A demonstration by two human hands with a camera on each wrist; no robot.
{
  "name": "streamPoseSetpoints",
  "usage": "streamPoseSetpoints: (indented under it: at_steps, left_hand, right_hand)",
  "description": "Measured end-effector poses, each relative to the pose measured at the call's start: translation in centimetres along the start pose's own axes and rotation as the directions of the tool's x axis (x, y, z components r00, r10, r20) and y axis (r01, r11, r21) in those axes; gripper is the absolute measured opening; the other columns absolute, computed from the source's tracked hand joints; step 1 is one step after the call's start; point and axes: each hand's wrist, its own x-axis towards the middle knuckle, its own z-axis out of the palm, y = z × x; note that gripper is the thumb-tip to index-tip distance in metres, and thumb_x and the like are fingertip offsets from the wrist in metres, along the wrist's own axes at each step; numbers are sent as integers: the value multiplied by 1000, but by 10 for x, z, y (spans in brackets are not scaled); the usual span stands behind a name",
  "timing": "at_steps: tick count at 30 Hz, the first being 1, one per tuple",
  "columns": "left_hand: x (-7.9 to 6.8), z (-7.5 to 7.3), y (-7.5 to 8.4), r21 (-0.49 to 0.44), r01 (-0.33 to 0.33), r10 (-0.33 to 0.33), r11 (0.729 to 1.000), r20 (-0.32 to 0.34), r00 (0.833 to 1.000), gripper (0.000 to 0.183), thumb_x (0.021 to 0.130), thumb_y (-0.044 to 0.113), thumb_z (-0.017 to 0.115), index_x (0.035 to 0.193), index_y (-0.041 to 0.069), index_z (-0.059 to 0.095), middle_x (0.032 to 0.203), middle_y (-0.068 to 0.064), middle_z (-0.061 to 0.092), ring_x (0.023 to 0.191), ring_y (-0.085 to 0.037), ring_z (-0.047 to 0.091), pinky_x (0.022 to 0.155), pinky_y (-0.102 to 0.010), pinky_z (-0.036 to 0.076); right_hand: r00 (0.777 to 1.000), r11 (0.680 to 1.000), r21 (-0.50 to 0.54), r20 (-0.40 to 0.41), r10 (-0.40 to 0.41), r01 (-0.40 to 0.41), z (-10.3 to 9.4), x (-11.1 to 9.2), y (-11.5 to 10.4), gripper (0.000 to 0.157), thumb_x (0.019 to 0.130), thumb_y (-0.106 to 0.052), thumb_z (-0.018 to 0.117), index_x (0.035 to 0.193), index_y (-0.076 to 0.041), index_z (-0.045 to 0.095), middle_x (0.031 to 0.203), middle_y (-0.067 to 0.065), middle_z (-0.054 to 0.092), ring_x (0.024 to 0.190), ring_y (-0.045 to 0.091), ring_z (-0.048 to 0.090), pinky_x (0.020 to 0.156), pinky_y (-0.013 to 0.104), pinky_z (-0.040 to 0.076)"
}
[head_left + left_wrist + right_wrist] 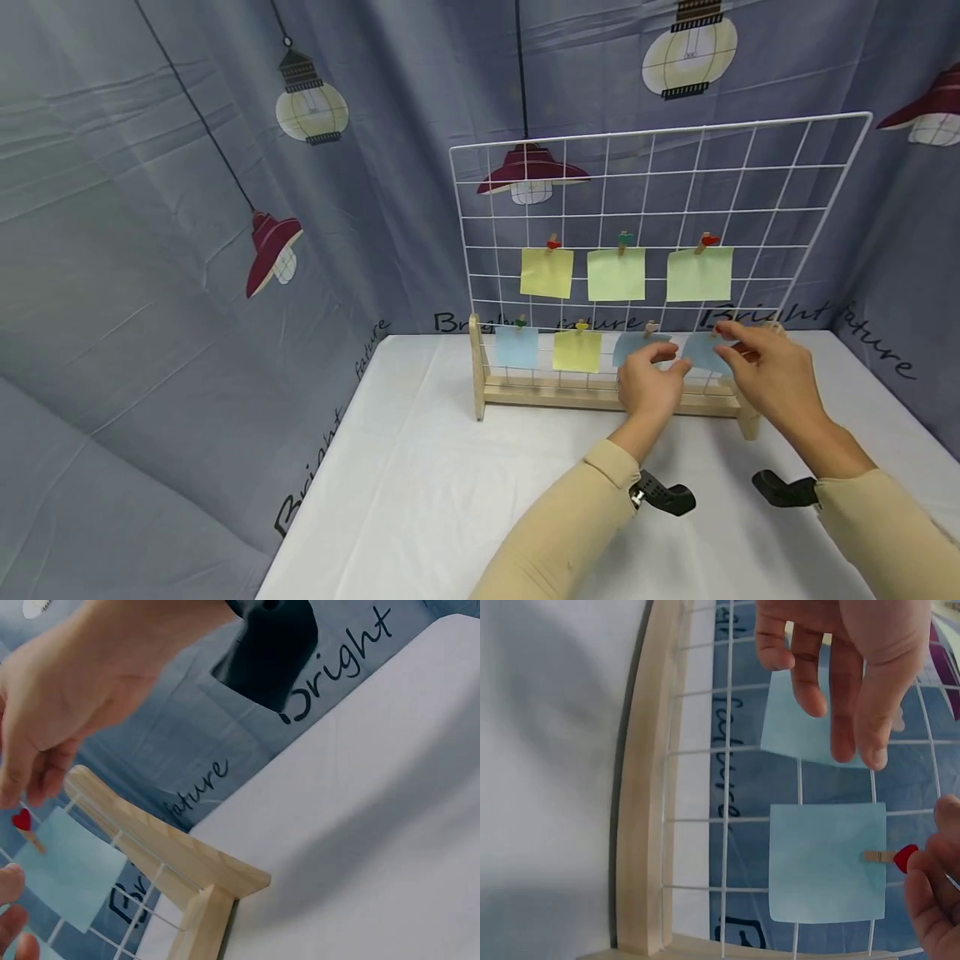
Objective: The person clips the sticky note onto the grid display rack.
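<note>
A light-blue paper note [825,862] hangs on the white wire grid [660,133], under a small wooden clothespin [34,840] with a red heart. My right hand [776,375] is at this clothespin, a fingertip at the heart's edge; its thumb and index finger stand apart. To its left, my left hand [651,383] has fingers loosely bent and holds nothing. It partly covers another blue note [799,720] in the head and right wrist views. In the left wrist view only left fingertips [11,922] show, at the lower left edge.
More clipped notes hang in two rows: yellow [547,272], pale green [616,274] and blue [517,347] ones. The grid stands in a wooden base [555,395] on a white table [420,483]. Behind hangs a blue-grey lamp-print curtain [360,208].
</note>
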Motion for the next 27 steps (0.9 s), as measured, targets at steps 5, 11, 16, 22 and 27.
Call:
streamPoseSetpoints:
  at_steps: [5,11,16,22,27]
  left_hand:
    - [-2,-19,-4,-67,-45,50,997,75,996,23,84,27,87,106,31,81,100,17,78,71,7,58,60,-18,42]
    - [-1,-49,-14,-83,-99,112,992,166,980,30,85,29,86,114,27,79,109,11,78,86,-5,65,68,-16,45]
    - [2,-80,-24,2,-134,129,991,259,957,38,87,38,83,123,30,75,119,16,74,107,-15,68,77,-21,49]
    - [7,-120,-29,180,-219,151,959,331,931,60,85,59,77,138,34,65,141,17,63,133,-18,58,100,-40,52]
    - [15,-153,-36,346,-325,195,880,361,912,79,80,70,74,148,33,56,157,8,51,147,-29,45,113,-57,41]
  right_hand:
    - [996,997,37,63,58,-60,0,-11,-5,44,93,-7,75,135,1,65,116,29,71,87,43,68,67,-3,30]
    - [985,989,89,142,101,-115,-1,-27,-12,48,96,-17,75,139,-1,62,123,31,68,90,47,69,65,-2,36]
    - [977,991,82,191,92,-109,-2,-35,-14,52,97,-24,74,141,-1,61,131,32,63,97,50,68,66,26,58]
    - [973,996,20,219,76,-83,-12,-34,-7,59,96,-31,75,143,-2,58,140,36,56,103,54,62,74,67,52]
    - [978,999,-38,204,42,-35,-20,-30,2,63,93,-34,77,143,0,56,142,35,53,103,51,60,67,57,52]
